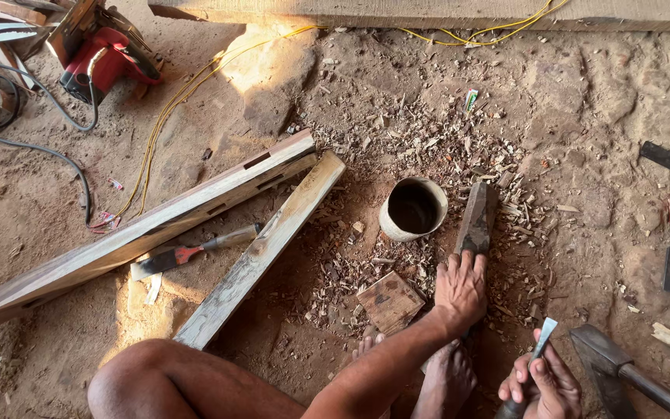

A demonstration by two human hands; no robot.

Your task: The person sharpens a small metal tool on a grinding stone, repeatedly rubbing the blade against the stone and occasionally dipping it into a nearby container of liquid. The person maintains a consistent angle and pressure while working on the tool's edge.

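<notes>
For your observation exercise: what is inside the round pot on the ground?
The pot stands open-topped among wood chips. Only a dark, shadowed inside shows, with nothing distinct in it; the shadow hides its bottom.

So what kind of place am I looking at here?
Most likely an informal woodworking spot on bare dirt ground. Wood chips litter the ground, a mortised beam lies by a chisel, and the left hand steadies a wooden block while the right hand holds a blade.
</notes>
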